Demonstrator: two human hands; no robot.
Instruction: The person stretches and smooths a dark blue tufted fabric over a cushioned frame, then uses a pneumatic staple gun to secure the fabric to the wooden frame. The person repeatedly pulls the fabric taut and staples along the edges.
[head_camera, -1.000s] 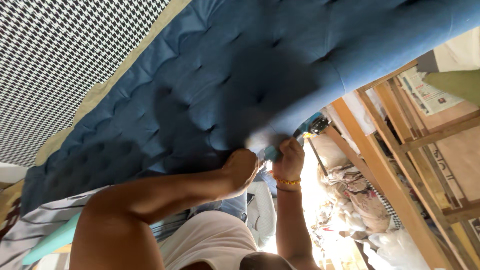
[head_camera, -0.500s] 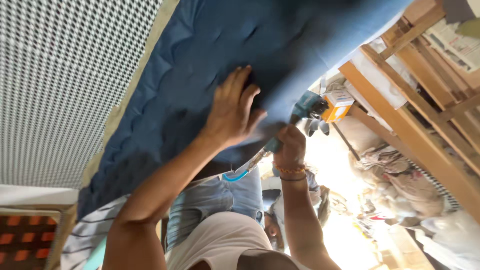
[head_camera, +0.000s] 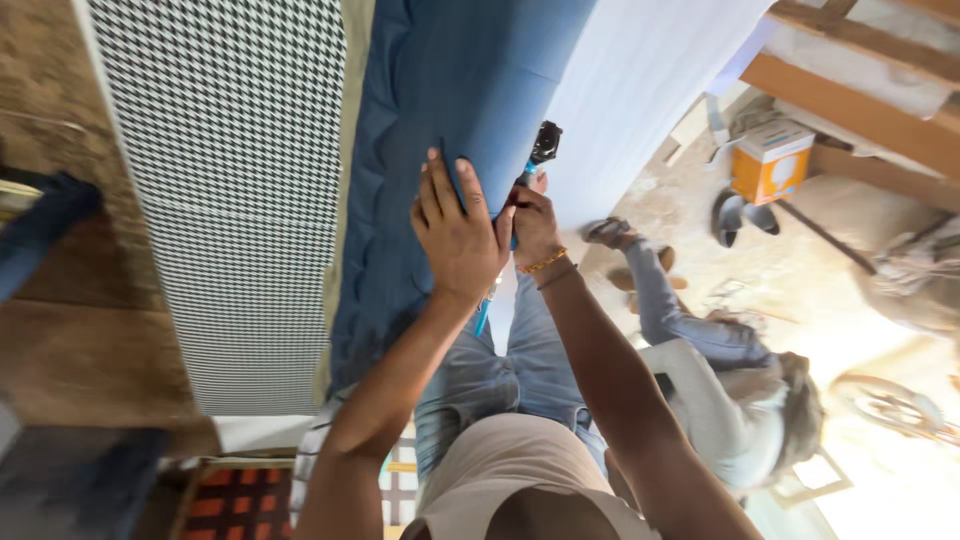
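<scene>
An orange-and-white carton (head_camera: 768, 160) is seen well to the right of the blue tufted panel (head_camera: 450, 120), on the dusty floor, with a round pale mark on its face. The left hand (head_camera: 458, 235) is pressed flat, fingers spread, on the panel's blue cloth edge. Just right of it, the right hand (head_camera: 532, 225) is closed around a blue-handled tool (head_camera: 528, 170), whose black head is set against the panel; its body is largely hidden. Left of the panel a houndstooth sheet (head_camera: 235, 190) is stood. A seated person (head_camera: 720, 390), partly blurred, is found lower right.
</scene>
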